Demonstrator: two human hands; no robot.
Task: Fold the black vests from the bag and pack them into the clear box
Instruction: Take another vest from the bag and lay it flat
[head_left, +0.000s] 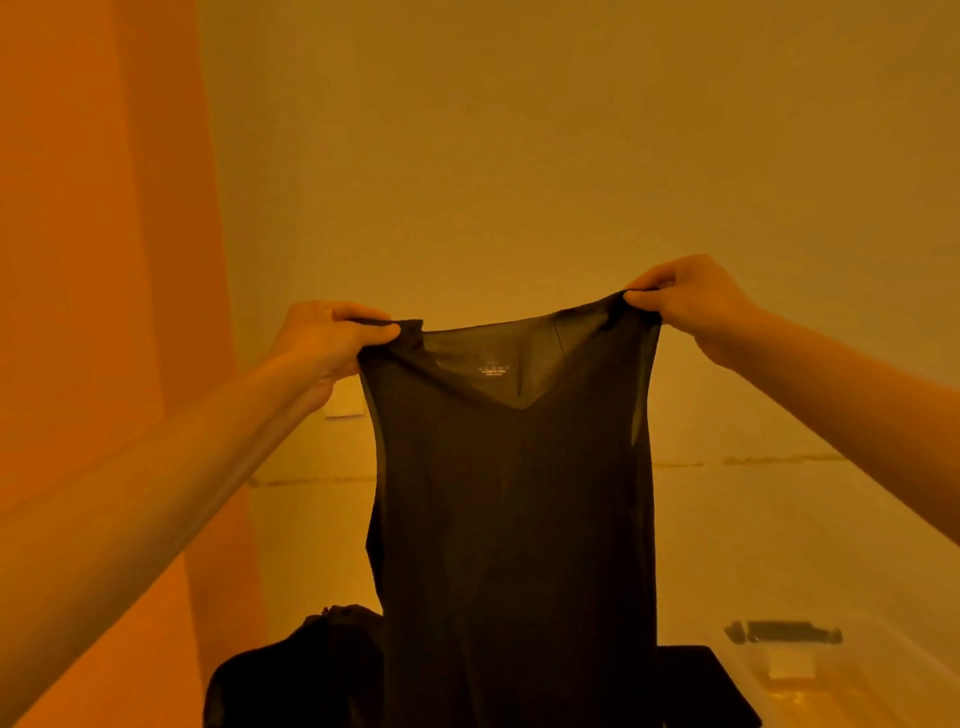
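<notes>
We hold the black vest (514, 493) up in the air by its two shoulder straps, so the step in hand, as we judge it, is spreading it flat before the first fold. To do this well we should level the two grips, since the right hand (691, 299) sits higher than the left hand (324, 340) and the neckline slants between them. We should also pull evenly, let the hem fall straight, and only then lower it, because cloth this thin will likely bunch and slip. On each hand the fingers (376, 331) are pressed together against the thumb, pinching one strap at its top edge. The vest hangs straight down between and below the fingers. It is sheer enough near the top for the light to show through, with a V neck, a small pale printed label inside the back, and deep armholes. Its hem runs out of view. Below the left fingers lies a dark heap (301, 670), bag or more vests we cannot tell. Below the right fingers lies a flat black piece (701, 680), and just beyond it stands the clear box (831, 680). A pale wall (519, 156) is behind everything.
</notes>
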